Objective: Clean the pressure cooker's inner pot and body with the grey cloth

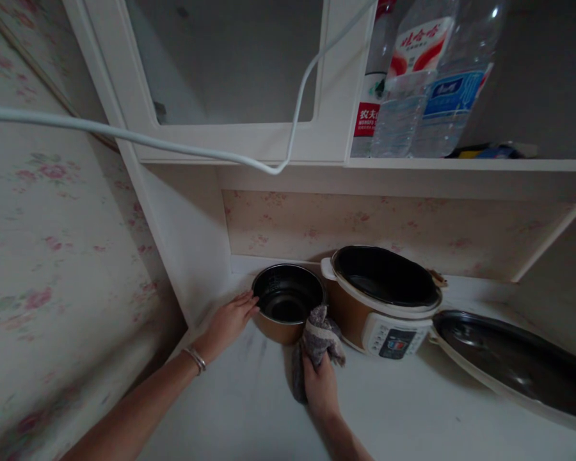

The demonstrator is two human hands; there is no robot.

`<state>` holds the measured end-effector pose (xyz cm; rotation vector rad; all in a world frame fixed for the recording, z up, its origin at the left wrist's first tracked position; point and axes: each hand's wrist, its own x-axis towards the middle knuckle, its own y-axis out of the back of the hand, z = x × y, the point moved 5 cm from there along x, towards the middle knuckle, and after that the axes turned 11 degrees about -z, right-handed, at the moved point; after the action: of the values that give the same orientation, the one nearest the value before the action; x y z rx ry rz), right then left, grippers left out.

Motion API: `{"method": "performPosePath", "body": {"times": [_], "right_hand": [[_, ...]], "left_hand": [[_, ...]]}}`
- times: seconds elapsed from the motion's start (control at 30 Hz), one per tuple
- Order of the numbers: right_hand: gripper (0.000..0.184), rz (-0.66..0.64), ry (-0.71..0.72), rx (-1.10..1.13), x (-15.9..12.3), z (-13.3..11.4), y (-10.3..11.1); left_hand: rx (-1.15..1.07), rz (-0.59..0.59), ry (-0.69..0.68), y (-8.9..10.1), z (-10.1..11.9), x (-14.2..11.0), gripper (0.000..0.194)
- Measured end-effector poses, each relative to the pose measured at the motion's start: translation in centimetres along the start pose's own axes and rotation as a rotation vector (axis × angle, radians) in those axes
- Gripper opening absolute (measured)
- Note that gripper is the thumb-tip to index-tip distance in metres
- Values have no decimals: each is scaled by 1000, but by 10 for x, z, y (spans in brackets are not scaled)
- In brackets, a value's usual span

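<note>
A round inner pot [288, 301], dark inside and bronze outside, stands on the white counter [249, 410] near the left corner. My left hand [228, 323] rests on its left rim and outer wall, a bracelet on the wrist. My right hand [320, 384] grips a grey cloth [317, 336] and presses it against the pot's right outer side. Right beside the pot stands the cooker body [381, 301], bronze and white, its cavity uncovered and its control panel facing me.
The cooker's lid [513, 362] lies on the counter at the right. Above, a shelf [465, 164] holds large water bottles [441, 77]. A white cable [182, 147] hangs across the cabinet door. Floral wallpaper [43, 243] covers the left wall.
</note>
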<state>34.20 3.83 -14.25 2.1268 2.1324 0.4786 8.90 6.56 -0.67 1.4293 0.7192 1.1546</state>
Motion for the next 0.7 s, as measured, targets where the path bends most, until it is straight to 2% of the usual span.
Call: {"method": "performPosePath", "body": {"times": [0.2, 0.3, 0.37, 0.47, 0.57, 0.63, 0.7], "right_hand": [[46, 14, -6, 5, 0, 0, 1], [45, -10, 18, 13, 0, -2, -1], [46, -20, 44, 20, 0, -5, -1], [46, -19, 44, 12, 1, -6, -1], [45, -25, 32, 5, 1, -5, -1], [45, -31, 31, 6, 2, -4, -1], [45, -34, 26, 4, 2, -3, -1]], "left_hand": [[-92, -29, -74, 10, 44, -26, 37], [-155, -78, -135, 17, 50, -29, 38], [-171, -90, -142, 22, 40, -23, 39], [-149, -45, -67, 26, 9, -5, 42], [-123, -42, 10, 21, -21, 12, 43], [-128, -73, 28, 13, -30, 17, 43], [-147, -69, 36, 7, -30, 16, 43]]}}
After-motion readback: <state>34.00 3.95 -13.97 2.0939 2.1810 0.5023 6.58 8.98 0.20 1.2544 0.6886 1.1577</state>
